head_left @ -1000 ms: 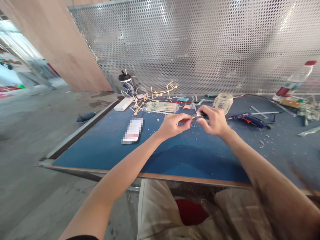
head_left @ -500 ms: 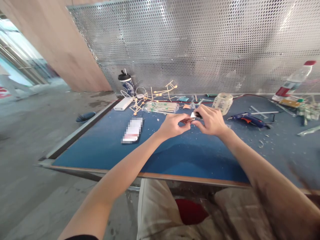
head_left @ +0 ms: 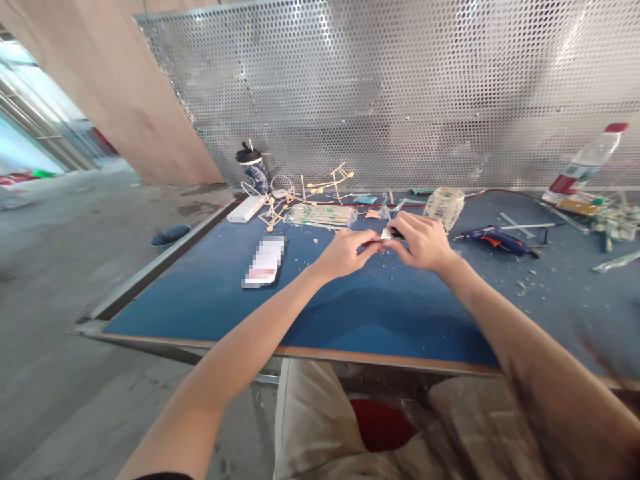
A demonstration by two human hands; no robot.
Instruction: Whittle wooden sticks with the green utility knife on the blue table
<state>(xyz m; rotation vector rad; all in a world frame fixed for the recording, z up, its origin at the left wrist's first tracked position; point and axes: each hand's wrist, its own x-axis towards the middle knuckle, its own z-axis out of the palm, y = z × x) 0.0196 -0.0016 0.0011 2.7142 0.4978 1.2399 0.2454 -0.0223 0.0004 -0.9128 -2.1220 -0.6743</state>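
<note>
Over the middle of the blue table (head_left: pixel 200 293), my two hands meet with fingertips nearly touching. My right hand (head_left: pixel 420 240) is closed around a utility knife (head_left: pixel 387 233); its pale, flat blade and a bit of black body show between the fingers. My left hand (head_left: pixel 345 252) is pinched at thumb and fingers beside the blade. Whatever those fingers grip is too small and hidden to name. Just behind the hands lies a clear plastic pack of sticks (head_left: pixel 323 215). A clear plastic jar (head_left: pixel 445 205) stands behind my right hand.
Thin-stick models with round joints (head_left: pixel 330 181) stand at the back, near a white power bank (head_left: pixel 246 209) and a lidded cup (head_left: pixel 253 170). A phone (head_left: pixel 265 262) lies left. Rightward are a blue glue gun (head_left: pixel 500 241), a red-capped bottle (head_left: pixel 587 163) and scraps. Perforated metal (head_left: pixel 380 87) rises behind.
The blade has tilted slightly and looks less bright. My fingertips have shifted a little closer together; both arms stay almost in place.
</note>
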